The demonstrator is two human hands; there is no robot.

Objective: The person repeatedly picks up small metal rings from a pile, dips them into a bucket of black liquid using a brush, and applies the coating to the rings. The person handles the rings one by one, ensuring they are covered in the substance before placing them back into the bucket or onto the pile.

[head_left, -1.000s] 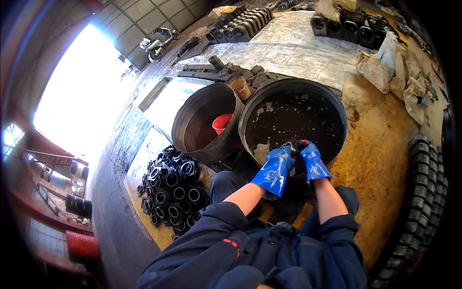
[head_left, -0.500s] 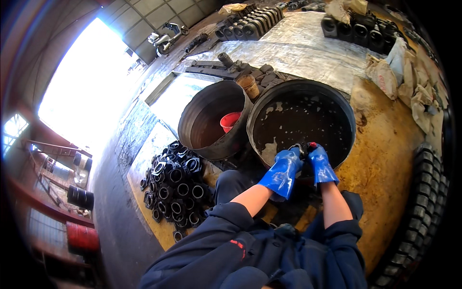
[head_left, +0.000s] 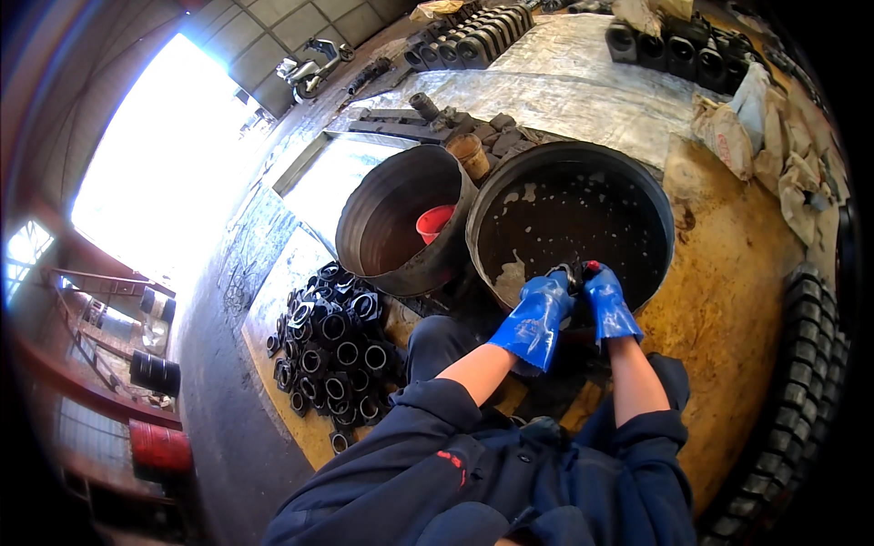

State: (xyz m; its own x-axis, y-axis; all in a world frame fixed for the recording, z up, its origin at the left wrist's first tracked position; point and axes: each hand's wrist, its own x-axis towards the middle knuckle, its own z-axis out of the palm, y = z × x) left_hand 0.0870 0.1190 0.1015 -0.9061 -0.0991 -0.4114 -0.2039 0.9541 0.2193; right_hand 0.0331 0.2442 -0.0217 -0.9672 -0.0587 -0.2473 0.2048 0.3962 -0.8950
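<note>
Both hands wear long blue rubber gloves and meet over the near rim of a wide round tub (head_left: 665, 218) of dark liquid. My left hand (head_left: 544, 296) is closed on a small dark part (head_left: 574, 273), whose shape is mostly hidden by the gloves. Against the other side of that part is my right hand (head_left: 603, 293), its fingers closed around a small red thing (head_left: 592, 266) too covered to name. Bits of pale foam float on the liquid. Left of my knee lies a heap of black ring-shaped parts with square flanges (head_left: 335, 350).
Beside the tub stands a second round tub (head_left: 353, 214) with a red plastic container (head_left: 435, 223) in it. A tan bucket (head_left: 468, 155) sits behind them, by dark blocks. Black moulded parts (head_left: 469, 41) line the back. A large treaded tyre (head_left: 792, 391) is at the right.
Both hands stay together at the tub's near edge and have shifted up only slightly, with the dark part still between them. The view has tilted a little.
</note>
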